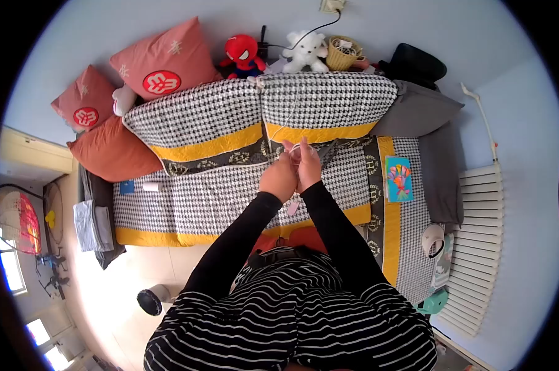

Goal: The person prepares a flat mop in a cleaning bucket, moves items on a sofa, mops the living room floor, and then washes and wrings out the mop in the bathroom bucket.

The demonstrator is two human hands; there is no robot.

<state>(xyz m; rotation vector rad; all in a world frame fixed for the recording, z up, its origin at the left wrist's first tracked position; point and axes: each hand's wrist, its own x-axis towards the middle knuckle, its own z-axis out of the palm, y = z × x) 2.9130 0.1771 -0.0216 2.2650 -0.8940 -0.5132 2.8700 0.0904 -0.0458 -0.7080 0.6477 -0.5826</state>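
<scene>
White cable (294, 146) lay looped at fingertips, at 12 o'clock of grip. Left hand (278, 180) and right hand (309, 167) were together, fingers closed on loop. Free run curved toward 12 o'clock over houndstooth sofa cover (338, 99).

The left hand (279, 178) and right hand (310, 167) hold a white cable (295, 147). Beyond, a white plush toy (305, 52) sits left of a basket (342, 59).
</scene>
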